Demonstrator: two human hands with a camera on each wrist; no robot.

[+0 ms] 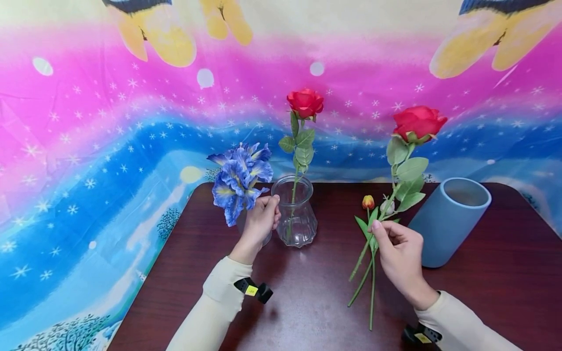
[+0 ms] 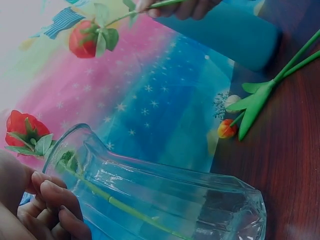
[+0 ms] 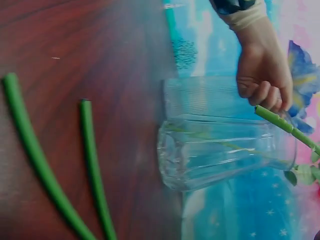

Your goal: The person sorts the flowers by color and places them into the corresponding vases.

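My right hand (image 1: 401, 256) pinches the stem of a red rose (image 1: 420, 124) between thumb and fingers, holding it tilted above the table. Below and behind that stem lie an orange-yellow tulip (image 1: 368, 202) and a whitish tulip (image 1: 387, 205), with green leaves and long stems (image 3: 40, 160). A clear glass vase (image 1: 303, 229) stands upright with another red rose (image 1: 305, 103) in it. At its rim is my left hand (image 1: 259, 222), fingers curled; I cannot tell what they hold. Blue irises (image 1: 239, 180) spread just beyond this hand, above a ribbed glass (image 3: 200, 95) partly hidden by it.
A blue-grey vase (image 1: 452, 224) leans at the right, behind my right hand. The dark wooden table (image 1: 307, 297) ends at the back against a colourful patterned cloth (image 1: 110, 122). Both wrists wear small black cameras (image 1: 259, 291).
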